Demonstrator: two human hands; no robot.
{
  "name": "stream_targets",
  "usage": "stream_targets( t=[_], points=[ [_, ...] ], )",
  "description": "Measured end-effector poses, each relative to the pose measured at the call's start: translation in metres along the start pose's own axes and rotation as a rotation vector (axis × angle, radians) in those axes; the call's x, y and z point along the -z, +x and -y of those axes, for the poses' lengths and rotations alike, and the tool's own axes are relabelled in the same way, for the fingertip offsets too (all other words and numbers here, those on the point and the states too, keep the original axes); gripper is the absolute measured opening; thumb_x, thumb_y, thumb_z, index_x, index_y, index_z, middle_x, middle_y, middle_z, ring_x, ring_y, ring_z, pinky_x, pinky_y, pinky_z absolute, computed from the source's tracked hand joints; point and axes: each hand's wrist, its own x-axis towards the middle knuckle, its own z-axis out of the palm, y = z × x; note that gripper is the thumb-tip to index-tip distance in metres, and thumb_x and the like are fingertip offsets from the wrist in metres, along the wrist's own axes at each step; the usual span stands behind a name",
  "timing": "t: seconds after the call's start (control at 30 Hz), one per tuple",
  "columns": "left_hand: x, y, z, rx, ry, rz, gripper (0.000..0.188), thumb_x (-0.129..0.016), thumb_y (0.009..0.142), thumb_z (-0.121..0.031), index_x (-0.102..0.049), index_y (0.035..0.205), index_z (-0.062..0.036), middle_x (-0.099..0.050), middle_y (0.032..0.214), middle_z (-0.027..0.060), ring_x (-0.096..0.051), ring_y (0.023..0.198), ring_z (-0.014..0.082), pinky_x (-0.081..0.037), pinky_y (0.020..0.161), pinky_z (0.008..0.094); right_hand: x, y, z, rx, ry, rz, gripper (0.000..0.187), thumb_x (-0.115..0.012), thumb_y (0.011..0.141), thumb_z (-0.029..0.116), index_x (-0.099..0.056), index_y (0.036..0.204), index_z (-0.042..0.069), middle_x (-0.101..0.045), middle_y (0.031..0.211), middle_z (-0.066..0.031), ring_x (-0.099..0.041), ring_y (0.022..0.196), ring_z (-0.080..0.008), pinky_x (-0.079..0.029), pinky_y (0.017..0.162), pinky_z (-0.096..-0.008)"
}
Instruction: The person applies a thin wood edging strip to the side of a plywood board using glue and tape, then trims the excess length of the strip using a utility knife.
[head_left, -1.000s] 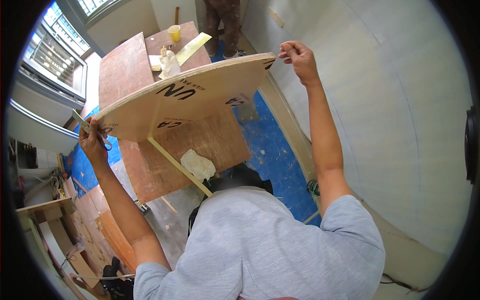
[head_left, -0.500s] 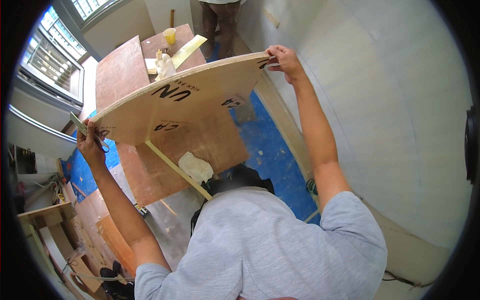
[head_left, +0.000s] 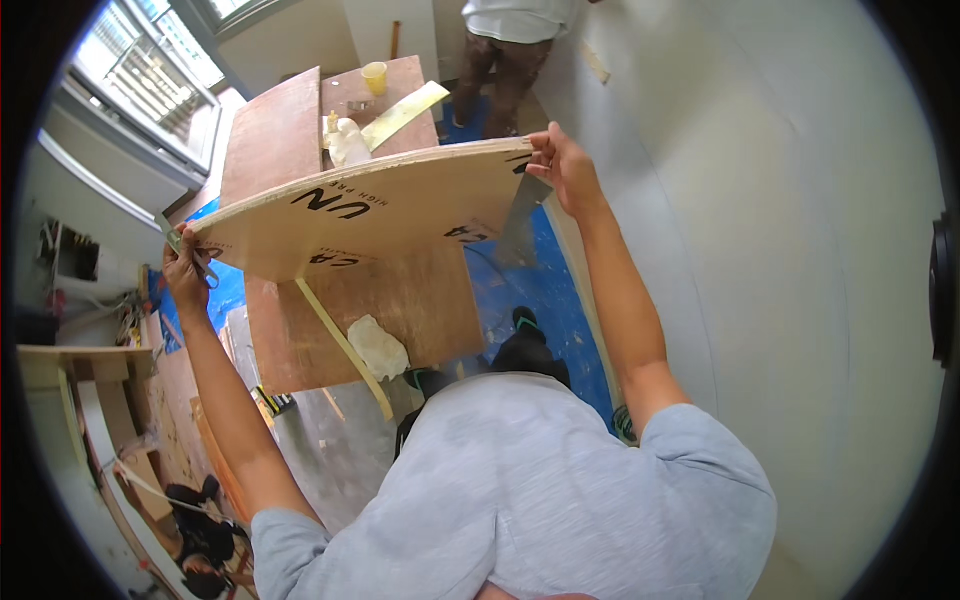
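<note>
A large plywood board (head_left: 400, 215) with dark printed marks on its face is held up in front of me, its layered edge on top. My left hand (head_left: 187, 270) is closed at the board's left end and also has a flat metal tool with a loop-like handle (head_left: 208, 268) in it; its kind is unclear. At the right end, my right hand (head_left: 563, 170) grips the top corner. Behind the board, a reddish plywood surface (head_left: 268, 135) carries a white bottle-like thing (head_left: 348, 145), a yellow cup (head_left: 375, 78) and a pale strip (head_left: 405, 115).
Below lie a reddish sheet (head_left: 430, 310), a narrow yellowish strip (head_left: 345, 345), a crumpled white bag (head_left: 378, 348) and blue floor covering (head_left: 560, 330). Another person (head_left: 510, 50) stands beyond. A white wall (head_left: 780, 250) runs along the right; an open window (head_left: 190, 120) is at far left.
The view has shifted, so the background sits further right. The board's right end and my right hand are lower in the picture. Both hands keep their hold.
</note>
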Motion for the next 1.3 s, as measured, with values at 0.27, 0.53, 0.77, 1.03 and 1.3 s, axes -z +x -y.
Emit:
stream_targets(
  t=[0.27,0.53,0.77,1.03,1.3],
  points=[
    [0.053,-0.029,-0.074,0.071,0.403,-0.442,0.035,-0.071,0.102,-0.025,-0.065,0.13,-0.0049,-0.066,0.091,-0.0005,-0.059,0.069,0.0091,-0.049,0.061,0.0236,-0.039,0.02,-0.062,0.299,-0.102,0.453,0.039,-0.084,0.087,0.006,-0.065,0.122,0.001,-0.068,0.115,-0.0016,-0.062,0.105,-0.0083,-0.052,0.092,-0.0272],
    [-0.357,-0.256,-0.121,0.311,0.393,0.236,0.053,-0.066,0.098,-0.007,-0.051,0.149,-0.0059,-0.063,0.084,-0.0014,-0.054,0.059,0.0037,-0.041,0.051,0.0193,-0.027,0.02,-0.051,0.206,-0.024,0.461,0.03,-0.08,0.089,0.001,-0.07,0.118,-0.002,-0.075,0.106,-0.0028,-0.066,0.094,-0.0085,-0.055,0.083,-0.0275],
    [-0.446,-0.291,-0.101,0.312,0.632,0.15,0.044,-0.066,0.1,-0.004,-0.057,0.143,-0.0055,-0.057,0.079,-0.0007,-0.049,0.056,0.0046,-0.04,0.048,0.0222,-0.026,0.017,-0.05,0.26,-0.008,0.49,0.032,-0.081,0.087,0.003,-0.072,0.118,0.001,-0.076,0.099,-0.0064,-0.067,0.09,-0.0098,-0.055,0.079,-0.0294],
    [-0.46,-0.288,-0.097,0.201,0.838,0.172,0.044,-0.066,0.099,-0.006,-0.059,0.142,-0.0059,-0.056,0.081,-0.0022,-0.046,0.068,0.0032,-0.038,0.059,0.0217,-0.025,0.016,-0.061,0.325,-0.055,0.467,0.036,-0.083,0.085,0.006,-0.072,0.118,0.004,-0.075,0.091,-0.0122,-0.069,0.082,-0.0147,-0.055,0.075,-0.0327],
    [-0.466,-0.29,-0.095,0.206,0.886,0.165,0.042,-0.066,0.098,-0.006,-0.061,0.14,-0.0057,-0.061,0.087,-0.0006,-0.046,0.07,0.0051,-0.041,0.062,0.0243,-0.023,0.011,-0.062,0.348,-0.088,0.46,0.036,-0.081,0.083,0.002,-0.072,0.119,0.005,-0.075,0.091,-0.0142,-0.072,0.082,-0.017,-0.056,0.074,-0.0331]
  ],
)
